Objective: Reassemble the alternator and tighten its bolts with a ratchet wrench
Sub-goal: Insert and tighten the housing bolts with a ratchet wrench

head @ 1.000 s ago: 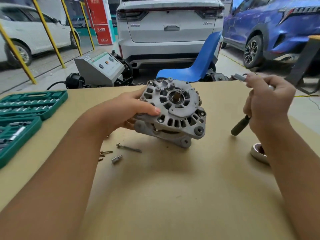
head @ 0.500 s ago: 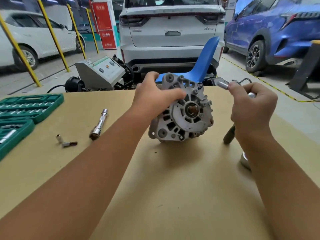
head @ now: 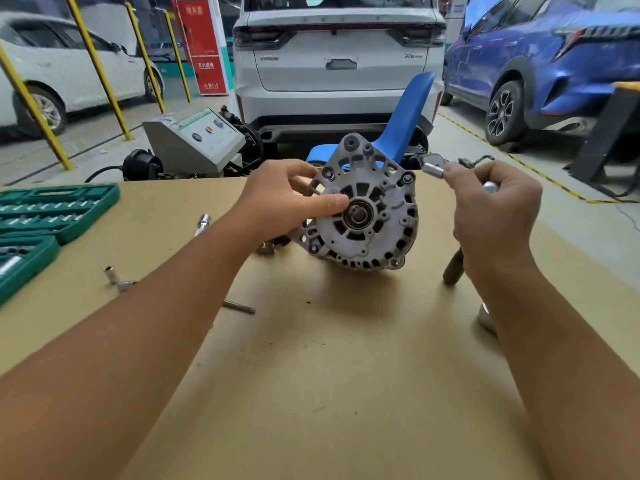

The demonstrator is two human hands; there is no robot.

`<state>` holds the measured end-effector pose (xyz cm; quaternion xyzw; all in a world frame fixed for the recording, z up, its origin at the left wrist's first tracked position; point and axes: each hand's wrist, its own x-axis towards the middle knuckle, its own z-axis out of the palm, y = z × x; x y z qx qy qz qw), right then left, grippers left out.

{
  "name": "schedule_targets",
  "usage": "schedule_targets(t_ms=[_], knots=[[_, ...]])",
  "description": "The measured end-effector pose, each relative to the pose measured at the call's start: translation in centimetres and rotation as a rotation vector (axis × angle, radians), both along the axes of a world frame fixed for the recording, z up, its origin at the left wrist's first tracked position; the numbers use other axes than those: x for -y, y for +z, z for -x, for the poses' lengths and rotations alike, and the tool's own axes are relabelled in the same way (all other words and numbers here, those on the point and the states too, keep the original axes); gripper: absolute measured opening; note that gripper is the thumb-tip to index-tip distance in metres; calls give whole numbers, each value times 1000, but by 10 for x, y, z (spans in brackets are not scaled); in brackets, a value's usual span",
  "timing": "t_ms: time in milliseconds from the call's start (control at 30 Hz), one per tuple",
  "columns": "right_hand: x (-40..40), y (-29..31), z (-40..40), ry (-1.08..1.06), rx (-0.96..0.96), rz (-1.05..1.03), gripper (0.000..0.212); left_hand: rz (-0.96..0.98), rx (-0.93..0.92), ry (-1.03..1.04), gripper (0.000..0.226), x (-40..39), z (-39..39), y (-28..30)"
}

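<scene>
1. The alternator (head: 360, 216) stands on edge on the bench (head: 346, 375), toward its far edge, with the vented face and shaft hub turned to me.
2. My left hand (head: 291, 199) grasps the housing, thumb pressed beside the hub.
3. My right hand (head: 495, 216) grips the ratchet wrench (head: 452, 271). Its socket (head: 433, 169) sits just beside the upper-right through-bolt (head: 407, 178), not yet engaged.
4. Recommended: seat the socket squarely on the bolt head before turning, and brace the housing so that it does not roll.
5. A loose bolt (head: 239, 307) lies near the bench's left side; I judge at least one fastener still uninstalled.
6. Tighten the bolts evenly, in alternating order.
</scene>
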<state>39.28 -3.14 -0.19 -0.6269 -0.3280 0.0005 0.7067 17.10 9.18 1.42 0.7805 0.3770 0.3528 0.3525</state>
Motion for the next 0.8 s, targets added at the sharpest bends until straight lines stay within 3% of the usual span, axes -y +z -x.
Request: schedule_targets(t_ms=[267, 400, 567, 800], knots=[[1, -4, 13, 34, 143, -19, 33, -248, -5, 209, 6, 15, 50, -29], [2, -2, 15, 2, 153, 5, 29, -294, -338, -5, 20, 14, 120, -28], [7, -4, 30, -97, 288, 19, 22, -90, -640, -83, 20, 10, 162, -31], [11, -5, 45, -95, 211, 14, 20, -133, -697, -81, 16, 6, 144, -46]])
